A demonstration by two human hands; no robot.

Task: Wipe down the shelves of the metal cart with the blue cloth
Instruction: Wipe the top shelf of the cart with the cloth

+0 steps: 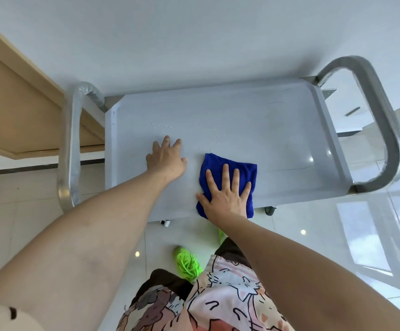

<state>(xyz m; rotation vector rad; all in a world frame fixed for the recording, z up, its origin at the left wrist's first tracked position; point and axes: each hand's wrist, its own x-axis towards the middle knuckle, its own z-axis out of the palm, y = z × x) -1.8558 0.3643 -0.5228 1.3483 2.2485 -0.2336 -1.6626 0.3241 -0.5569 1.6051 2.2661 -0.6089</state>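
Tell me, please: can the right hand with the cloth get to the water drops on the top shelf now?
Probably yes. The right hand presses the blue cloth flat on the top shelf, and the water drops lie just beyond the cloth with only bare shelf between. The left hand rests to the side.

Folded blue cloth flat on cart shelf

right hand flat on blue cloth | left hand on top shelf

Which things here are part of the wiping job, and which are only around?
Part of the job: blue cloth, metal cart, right hand pressing flat on the cloth, left hand resting on the shelf.

Only around: wooden furniture, green shoe.
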